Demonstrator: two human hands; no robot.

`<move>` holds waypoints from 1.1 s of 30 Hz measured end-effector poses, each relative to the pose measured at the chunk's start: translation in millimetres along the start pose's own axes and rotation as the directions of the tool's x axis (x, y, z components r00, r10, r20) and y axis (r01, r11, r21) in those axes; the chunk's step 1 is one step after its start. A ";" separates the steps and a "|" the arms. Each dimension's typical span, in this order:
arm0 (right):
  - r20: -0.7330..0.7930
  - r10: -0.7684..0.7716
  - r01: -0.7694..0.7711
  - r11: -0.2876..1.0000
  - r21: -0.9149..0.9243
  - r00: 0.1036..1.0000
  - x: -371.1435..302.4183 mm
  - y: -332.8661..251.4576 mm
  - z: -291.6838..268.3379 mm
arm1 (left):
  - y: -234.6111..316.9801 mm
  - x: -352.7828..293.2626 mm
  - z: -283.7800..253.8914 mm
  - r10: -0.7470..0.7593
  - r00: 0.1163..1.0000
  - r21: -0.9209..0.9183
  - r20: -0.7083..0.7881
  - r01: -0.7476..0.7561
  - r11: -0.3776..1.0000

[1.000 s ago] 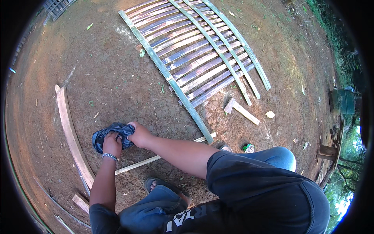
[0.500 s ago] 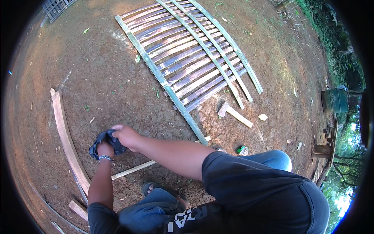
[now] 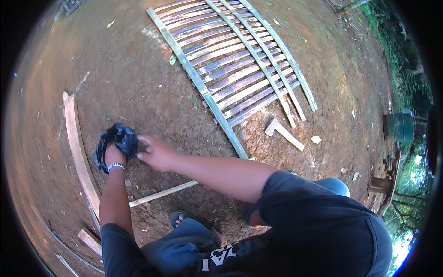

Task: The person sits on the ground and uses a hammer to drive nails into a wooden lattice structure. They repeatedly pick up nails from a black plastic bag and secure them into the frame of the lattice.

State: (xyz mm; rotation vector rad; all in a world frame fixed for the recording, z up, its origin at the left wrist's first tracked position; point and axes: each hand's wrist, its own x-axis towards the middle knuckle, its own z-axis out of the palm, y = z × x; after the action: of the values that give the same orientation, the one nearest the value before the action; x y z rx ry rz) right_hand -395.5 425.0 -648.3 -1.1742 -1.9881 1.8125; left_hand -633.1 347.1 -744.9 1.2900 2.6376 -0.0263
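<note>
Clutched in the left hand (image 3: 114, 154), a crumpled dark plastic bag (image 3: 116, 141) sat low over the bare dirt, just right of a curved wooden plank (image 3: 77, 150). Beside it the right hand (image 3: 157, 153) hovered with blurred, loosely spread fingers, holding nothing. A thin stick (image 3: 162, 193) lay below; a bamboo slat panel (image 3: 235, 69) lay farther right.
</note>
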 end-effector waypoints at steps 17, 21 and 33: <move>0.114 0.354 -0.289 0.879 -0.379 0.928 -164.9 138.8 -144.1 | 3.7 -2.7 -3.7 -0.174 0.985 -0.361 0.009 0.165 0.918; -0.112 0.221 -0.238 0.714 -0.658 0.969 -145.1 141.0 -165.5 | 14.4 -3.6 -19.9 -0.102 0.995 -0.152 0.023 0.104 0.983; -0.220 0.195 -0.285 0.430 -0.856 0.956 -106.1 144.9 -172.8 | -3.2 -4.8 -17.9 0.008 0.999 -0.146 -0.050 -0.015 0.989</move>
State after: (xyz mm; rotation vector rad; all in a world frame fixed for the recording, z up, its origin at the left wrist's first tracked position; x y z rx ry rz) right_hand -157.5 473.3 -704.2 -1.8161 -2.9241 0.6012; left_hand -635.8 343.3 -726.8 1.2725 2.6165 0.1991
